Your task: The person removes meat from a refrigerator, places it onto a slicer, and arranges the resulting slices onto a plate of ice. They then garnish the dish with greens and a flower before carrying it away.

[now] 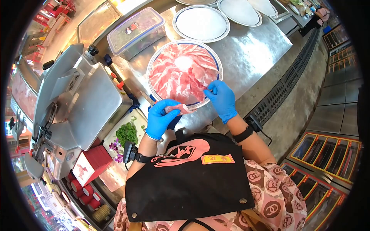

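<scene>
A round plate with a blue-lined rim [151, 88] holds thin raw meat slices [169, 75] spread in a ring around a white centre [183, 63]. Both my hands wear blue gloves. At the plate's lower left, my left hand [162, 117] is closed on a rolled or folded meat slice [184, 109]. My right hand [222, 101] is at the plate's lower right edge, its thumb and forefinger pinched on the edge of a meat slice [201, 91] lying on the plate.
A metal slicer [94, 104] stands at the left, near green herbs [127, 133] and purple flowers [115, 148]. A lidded plastic box [135, 30] and white plates [201, 23] lie beyond the meat plate. A person [318, 19] stands far off at top right.
</scene>
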The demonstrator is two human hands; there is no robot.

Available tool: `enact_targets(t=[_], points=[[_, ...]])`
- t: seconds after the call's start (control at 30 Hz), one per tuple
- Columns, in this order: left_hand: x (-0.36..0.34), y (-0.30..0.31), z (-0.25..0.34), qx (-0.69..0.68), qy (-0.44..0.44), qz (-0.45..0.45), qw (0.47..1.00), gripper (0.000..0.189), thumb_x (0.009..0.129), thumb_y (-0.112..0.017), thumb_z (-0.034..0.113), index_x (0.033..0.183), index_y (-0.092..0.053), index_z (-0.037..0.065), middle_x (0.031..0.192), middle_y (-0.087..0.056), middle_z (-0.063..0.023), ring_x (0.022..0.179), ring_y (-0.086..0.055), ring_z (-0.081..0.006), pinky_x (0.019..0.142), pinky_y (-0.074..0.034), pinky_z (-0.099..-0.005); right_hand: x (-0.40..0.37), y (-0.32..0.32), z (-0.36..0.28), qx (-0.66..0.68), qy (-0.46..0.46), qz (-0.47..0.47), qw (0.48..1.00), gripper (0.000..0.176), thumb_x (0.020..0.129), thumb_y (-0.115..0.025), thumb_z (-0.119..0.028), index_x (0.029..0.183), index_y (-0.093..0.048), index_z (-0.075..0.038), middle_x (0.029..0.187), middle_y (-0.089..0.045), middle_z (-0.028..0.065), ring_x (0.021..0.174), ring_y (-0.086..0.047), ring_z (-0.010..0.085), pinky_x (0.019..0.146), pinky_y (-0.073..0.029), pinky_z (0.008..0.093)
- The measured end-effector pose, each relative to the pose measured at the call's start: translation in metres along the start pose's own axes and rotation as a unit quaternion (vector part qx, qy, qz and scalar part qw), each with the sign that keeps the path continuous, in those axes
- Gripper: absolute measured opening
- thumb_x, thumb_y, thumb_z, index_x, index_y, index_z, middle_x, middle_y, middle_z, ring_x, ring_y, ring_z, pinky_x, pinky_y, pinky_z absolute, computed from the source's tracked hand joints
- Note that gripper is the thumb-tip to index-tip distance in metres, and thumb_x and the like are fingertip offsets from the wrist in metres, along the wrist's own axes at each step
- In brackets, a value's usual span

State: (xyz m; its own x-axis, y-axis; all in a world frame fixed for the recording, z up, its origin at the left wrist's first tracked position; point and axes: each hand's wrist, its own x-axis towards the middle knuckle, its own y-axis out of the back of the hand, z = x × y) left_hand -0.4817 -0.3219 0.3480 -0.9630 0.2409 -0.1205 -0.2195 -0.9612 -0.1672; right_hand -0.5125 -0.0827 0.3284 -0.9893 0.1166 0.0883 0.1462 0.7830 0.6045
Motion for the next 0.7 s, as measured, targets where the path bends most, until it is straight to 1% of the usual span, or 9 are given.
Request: enact_targets(t=[0.07, 0.1, 0.17, 0.23, 0.4, 0.53, 0.6, 0.67, 0.7], points=[[0.002, -0.002, 0.001, 0.01, 0.01, -0.001, 1.0, 0.022, 0.081, -0.061, -0.009, 0.102, -0.062, 0.0, 0.1, -0.064, -0.0078, 0.09, -0.063, -0.0152, 0.081, -0.055, -0.0287, -0.001, -0.001, 0.002, -0.012, 0.06, 0.035, 0.997, 0.013, 0.075, -0.069, -0.017, 0.082, -0.06, -0.01, 0.074, -0.056, 0.0073, 0.068, -0.058, 0.0252, 0.061, -0.047, 0.0357], [0.004, -0.002, 0.0, 0.017, 0.002, 0.004, 1.0, 0.023, 0.081, -0.061, -0.008, 0.102, -0.062, 0.0, 0.1, -0.064, -0.0076, 0.089, -0.063, -0.0146, 0.08, -0.055, -0.0283, 0.0, -0.001, 0.002, -0.012, 0.06, 0.035, 0.997, 0.013, 0.075, -0.069, -0.017, 0.082, -0.06, -0.01, 0.074, -0.056, 0.0073, 0.068, -0.058, 0.0252, 0.061, -0.047, 0.0357], [0.005, -0.004, -0.001, 0.025, -0.004, 0.008, 1.0, 0.023, 0.081, -0.062, -0.008, 0.103, -0.062, 0.0, 0.1, -0.064, -0.0075, 0.088, -0.063, -0.0141, 0.078, -0.055, -0.0278, 0.0, -0.002, 0.002, -0.101, 0.233, 0.038, 0.966, 0.009, 0.075, -0.066, -0.015, 0.08, -0.06, -0.012, 0.075, -0.053, 0.0068, 0.072, -0.057, 0.0253, 0.062, -0.047, 0.0375], [0.011, -0.005, -0.004, 0.069, -0.022, 0.027, 0.997, 0.022, 0.081, -0.062, -0.006, 0.102, -0.063, 0.0, 0.1, -0.064, -0.0072, 0.088, -0.062, -0.0125, 0.077, -0.054, -0.0258, 0.001, -0.002, 0.006, -0.125, 0.216, 0.028, 0.968, 0.01, 0.074, -0.068, -0.014, 0.079, -0.06, -0.011, 0.075, -0.054, 0.006, 0.073, -0.057, 0.0255, 0.062, -0.047, 0.0372], [0.033, -0.011, -0.003, 0.057, -0.046, 0.046, 0.996, 0.023, 0.079, -0.066, -0.005, 0.101, -0.063, 0.0, 0.098, -0.064, -0.005, 0.087, -0.06, -0.0107, 0.078, -0.05, -0.0237, 0.001, -0.004, 0.012, -0.145, 0.192, 0.025, 0.97, 0.011, 0.072, -0.069, -0.012, 0.079, -0.06, -0.011, 0.075, -0.052, 0.0058, 0.076, -0.056, 0.0256, 0.064, -0.046, 0.0377], [0.057, -0.028, 0.002, 0.084, -0.096, 0.085, 0.988, 0.022, 0.079, -0.066, -0.004, 0.101, -0.062, -0.002, 0.097, -0.064, -0.0034, 0.089, -0.058, -0.0096, 0.08, -0.048, -0.0234, -0.001, -0.003, 0.013, -0.088, 0.19, 0.031, 0.977, 0.012, 0.073, -0.068, -0.009, 0.082, -0.06, -0.009, 0.079, -0.055, 0.0069, 0.077, -0.057, 0.026, 0.065, -0.047, 0.0368], [0.063, -0.035, 0.008, 0.117, -0.131, 0.089, 0.98, 0.021, 0.079, -0.067, -0.003, 0.1, -0.064, 0.0, 0.094, -0.064, -0.0039, 0.089, -0.059, -0.0105, 0.078, -0.047, -0.0243, -0.003, -0.002, 0.014, -0.064, 0.187, 0.034, 0.98, 0.012, 0.074, -0.067, -0.008, 0.084, -0.06, -0.009, 0.08, -0.056, 0.0074, 0.077, -0.057, 0.0261, 0.065, -0.047, 0.0364], [0.065, -0.04, 0.017, 0.286, -0.192, 0.082, 0.935, 0.021, 0.077, -0.068, -0.002, 0.097, -0.065, 0.003, 0.092, -0.064, -0.0062, 0.085, -0.06, -0.014, 0.076, -0.048, -0.0257, -0.004, 0.0, 0.016, -0.024, 0.155, 0.019, 0.987, 0.011, 0.075, -0.065, -0.011, 0.085, -0.061, -0.01, 0.081, -0.056, 0.007, 0.078, -0.057, 0.026, 0.067, -0.048, 0.0366], [0.068, -0.041, 0.018, 0.286, -0.192, 0.081, 0.935, 0.021, 0.077, -0.068, -0.002, 0.097, -0.065, 0.003, 0.092, -0.064, -0.0062, 0.085, -0.06, -0.014, 0.076, -0.048, -0.0257, -0.005, 0.001, 0.016, -0.024, 0.154, 0.019, 0.988, 0.011, 0.075, -0.065, -0.011, 0.085, -0.061, -0.01, 0.081, -0.056, 0.007, 0.078, -0.057, 0.026, 0.067, -0.048, 0.0366]])
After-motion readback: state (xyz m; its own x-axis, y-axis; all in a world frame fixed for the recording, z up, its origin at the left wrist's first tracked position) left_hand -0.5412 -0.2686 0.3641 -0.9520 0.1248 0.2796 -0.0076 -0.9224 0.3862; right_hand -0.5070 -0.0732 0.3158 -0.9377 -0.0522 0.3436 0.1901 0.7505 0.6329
